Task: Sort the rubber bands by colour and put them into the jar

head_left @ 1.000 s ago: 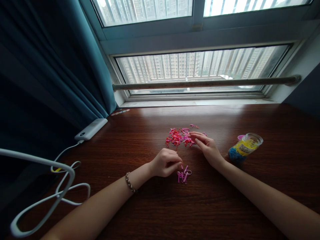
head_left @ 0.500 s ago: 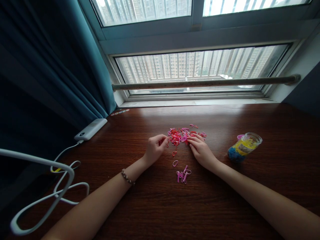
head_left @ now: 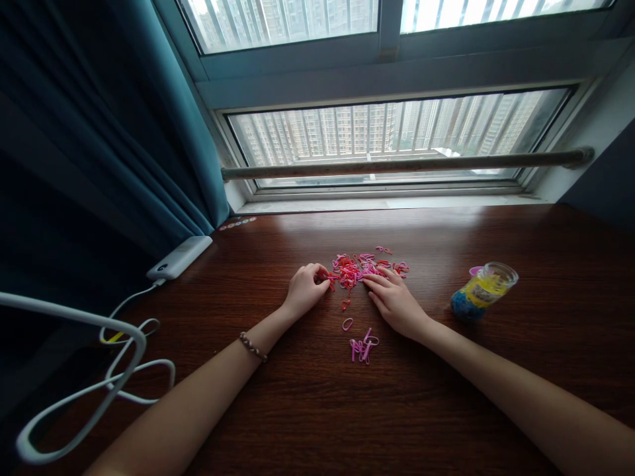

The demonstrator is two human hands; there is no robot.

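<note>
A loose pile of small pink and red rubber bands [head_left: 347, 270] lies on the dark wooden table [head_left: 297, 410]. At its left edge, my left hand [head_left: 306, 288] is closed in a pinch, with a pink band showing at the fingertips. My right hand [head_left: 394, 301] rests flat over the pile's right side, fingers stretched out and touching the bands. Nearer to me is a smaller group of purplish-pink bands [head_left: 364, 347]. A single pink band [head_left: 347, 324] and a few red ones [head_left: 345, 305] lie between this group and the pile.
Right of my right hand, an open clear jar [head_left: 481, 292] with a yellow label and blue contents leans at a tilt, a pink lid [head_left: 476, 271] behind it. A white power bank [head_left: 181, 256] with a white cable [head_left: 133, 383] lies left. A window with a rail [head_left: 397, 165] stands behind.
My right hand's fingers have slid a little left across the pile and spread more. My left hand has shifted slightly left, still pinching. The smaller group of bands looks the same.
</note>
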